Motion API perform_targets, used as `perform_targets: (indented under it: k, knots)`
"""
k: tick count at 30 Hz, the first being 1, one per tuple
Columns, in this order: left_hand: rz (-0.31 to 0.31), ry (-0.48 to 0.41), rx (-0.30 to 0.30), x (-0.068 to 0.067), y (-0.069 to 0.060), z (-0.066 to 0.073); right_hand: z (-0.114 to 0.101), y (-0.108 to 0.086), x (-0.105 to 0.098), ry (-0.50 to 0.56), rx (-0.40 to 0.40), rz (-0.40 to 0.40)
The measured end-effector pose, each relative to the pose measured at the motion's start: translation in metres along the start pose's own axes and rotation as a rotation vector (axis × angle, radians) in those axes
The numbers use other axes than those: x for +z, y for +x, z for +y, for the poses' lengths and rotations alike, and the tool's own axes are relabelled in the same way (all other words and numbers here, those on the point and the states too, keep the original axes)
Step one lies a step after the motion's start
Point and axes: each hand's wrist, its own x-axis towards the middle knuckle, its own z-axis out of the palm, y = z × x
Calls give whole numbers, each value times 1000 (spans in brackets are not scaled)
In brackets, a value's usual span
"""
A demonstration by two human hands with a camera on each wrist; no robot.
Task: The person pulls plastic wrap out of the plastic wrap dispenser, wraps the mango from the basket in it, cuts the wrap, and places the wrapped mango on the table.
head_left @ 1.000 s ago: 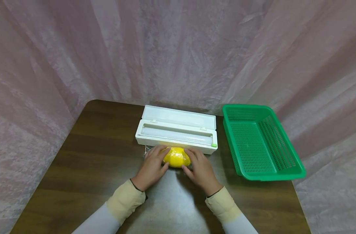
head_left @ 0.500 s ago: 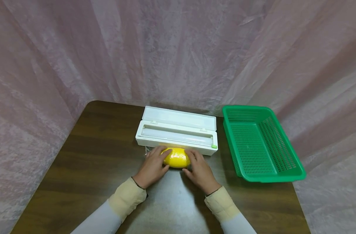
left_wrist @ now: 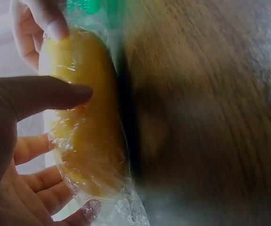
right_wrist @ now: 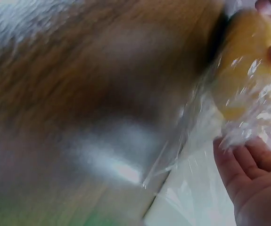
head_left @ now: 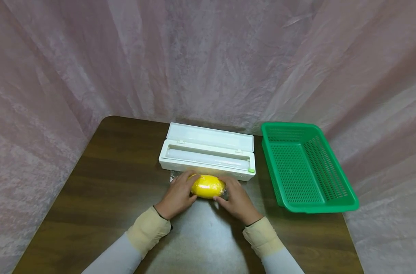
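A smooth yellow oval fruit [head_left: 208, 186] wrapped in clear plastic film lies on the table, just in front of a white cling film box [head_left: 208, 167]. My left hand [head_left: 178, 196] grips its left end, thumb [left_wrist: 74, 95] on the near side and fingers around the far side. My right hand [head_left: 238, 198] holds the right end between thumb and fingers. Loose, crumpled film [left_wrist: 119, 209] gathers beyond the left end of the fruit, and more loose film [right_wrist: 196, 122] hangs by the right hand. The fruit's underside is hidden.
The box's lid [head_left: 209, 136] stands open at the back, with a film roll [head_left: 208, 158] inside and a small green slider [head_left: 251, 170] at its right end. A green perforated basket [head_left: 280, 179] stands to the right. A pink curtain [head_left: 208, 68] hangs behind the wooden table [head_left: 102, 190].
The fruit and both hands stay in nearly the same place. My right hand has shifted slightly to the right, and a little more of the fruit shows between the hands.
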Motion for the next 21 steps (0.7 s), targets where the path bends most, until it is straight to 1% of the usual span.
perform_targets:
  k: [2,6,9,13,15,21]
  knots:
    - [-18,9,-3,0,-1,0,0,-2,-1,27,9,-20]
    - [-38,-1,3,-1,-2,1,0,-5,-3,69,36,-61]
    - [-38,-28,18,-2,-2,2,0,-7,-5,95,73,-96]
    - [-40,-68,15,-3,-2,2,0,-8,-9,127,130,-138]
    - [-47,-89,9,-5,-2,2,0,-9,-12,140,147,-153]
    - [-114,-96,-8,-9,-4,3,7,-10,-18,161,149,-197]
